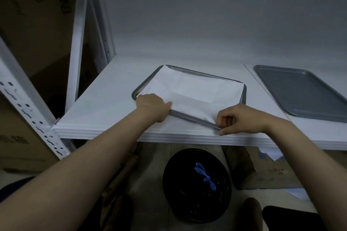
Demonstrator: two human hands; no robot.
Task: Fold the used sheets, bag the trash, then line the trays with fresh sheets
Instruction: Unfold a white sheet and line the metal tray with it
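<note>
white shelf (105, 103), near edge. left hand (153, 106): fingers curled down onto near-left corner of the sheet (193, 90). sheet lies creased inside grey tray (191, 118). right hand (242, 118): fingers pinch sheet edge at tray's near-right corner. second tray (304, 92) further right, apart.

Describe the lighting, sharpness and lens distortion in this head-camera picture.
Head view: dim, bluish light, no glare; the white sheet in the lined tray is brightest; the shelf edge bows slightly from wide-angle distortion; the black bin below is murky; the cardboard boxes at left are soft and smeared.
</note>
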